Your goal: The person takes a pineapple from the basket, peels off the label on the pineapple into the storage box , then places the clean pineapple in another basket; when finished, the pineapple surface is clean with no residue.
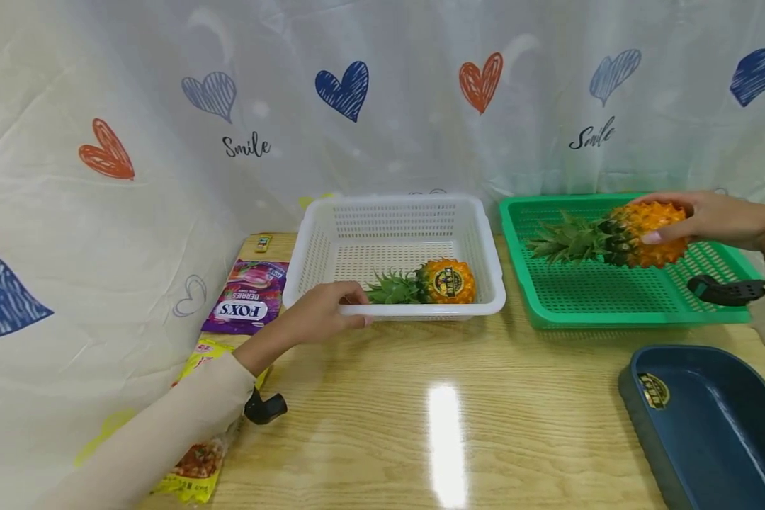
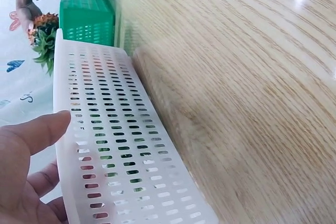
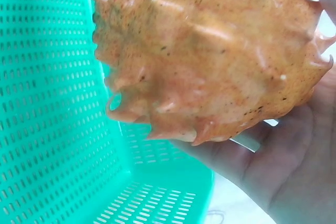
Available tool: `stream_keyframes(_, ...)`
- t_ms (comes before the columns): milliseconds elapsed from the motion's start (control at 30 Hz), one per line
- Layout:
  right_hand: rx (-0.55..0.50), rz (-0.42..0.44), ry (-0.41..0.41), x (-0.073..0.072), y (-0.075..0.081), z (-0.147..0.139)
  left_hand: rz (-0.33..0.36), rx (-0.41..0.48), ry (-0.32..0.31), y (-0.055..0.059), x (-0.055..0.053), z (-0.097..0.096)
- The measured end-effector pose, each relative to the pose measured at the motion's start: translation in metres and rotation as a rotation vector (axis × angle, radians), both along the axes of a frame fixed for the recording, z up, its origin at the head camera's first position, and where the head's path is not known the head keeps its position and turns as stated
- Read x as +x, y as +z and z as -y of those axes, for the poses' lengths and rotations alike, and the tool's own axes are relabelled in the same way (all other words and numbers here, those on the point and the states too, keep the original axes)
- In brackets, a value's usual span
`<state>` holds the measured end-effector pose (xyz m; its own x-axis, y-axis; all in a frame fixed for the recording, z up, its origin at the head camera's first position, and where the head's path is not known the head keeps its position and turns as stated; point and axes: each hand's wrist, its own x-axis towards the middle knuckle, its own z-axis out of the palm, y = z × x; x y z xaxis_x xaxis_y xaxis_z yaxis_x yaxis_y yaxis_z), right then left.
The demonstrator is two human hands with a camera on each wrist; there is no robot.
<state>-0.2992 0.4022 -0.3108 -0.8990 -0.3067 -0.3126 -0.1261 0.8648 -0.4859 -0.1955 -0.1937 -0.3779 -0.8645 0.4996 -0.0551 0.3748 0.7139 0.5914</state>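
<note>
My right hand [image 1: 714, 218] grips a pineapple [image 1: 652, 234] by its orange, knobbly body, over the green basket [image 1: 525, 280]. The leafy crown points left. Up close in the right wrist view, the pineapple [image 3: 205, 56] looks glossy, with the fingers and palm wrapped around its far end. To the left, my left hand [image 1: 328, 310] pinches the front rim of the white basket [image 1: 433, 309], thumb on the outer wall and fingers over the rim. A second pineapple [image 1: 448, 282] with a round black-and-gold sticker lies inside that basket, its crown toward my left hand.
A dark blue tray [image 1: 637, 425] stands at the front right of the wooden table [image 1: 370, 411]. At the left lie a purple FOX'S candy bag [image 1: 245, 294], a yellow snack packet [image 1: 194, 467] and a small yellow packet [image 1: 263, 243]. A printed curtain [image 1: 408, 142] hangs behind the baskets.
</note>
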Motion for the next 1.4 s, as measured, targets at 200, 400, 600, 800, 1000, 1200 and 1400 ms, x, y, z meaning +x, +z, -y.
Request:
stream_keyframes(200, -0.010, 0.027, 0.002, -0.004, -0.005, 0.002, 0.078, 0.000, 0.052, 0.004, 0.001, 0.000)
stream_keyframes(400, -0.043, 0.044, 0.011, -0.007, -0.011, 0.003, 0.115, 0.022, 0.086, 0.008, 0.003, 0.000)
stream_keyframes(600, -0.041, 0.064, 0.000, -0.012, -0.016, 0.006, 0.115, 0.027, 0.101, 0.007, 0.004, 0.001)
stream_keyframes(800, -0.036, 0.061, -0.027, -0.017, -0.020, 0.007, 0.099, 0.036, 0.094, 0.004, 0.003, 0.002)
stream_keyframes(1000, 0.001, 0.046, -0.036, -0.021, -0.023, 0.010, 0.091, 0.045, 0.084, 0.004, 0.003, 0.003)
stream_keyframes(1200, 0.013, 0.056, -0.054, -0.022, -0.025, 0.013, 0.091, 0.048, 0.072, 0.005, 0.004, 0.003)
stream_keyframes(1400, -0.010, 0.047, -0.067, -0.023, -0.027, 0.015, 0.082, 0.041, 0.070, 0.005, 0.004, 0.003)
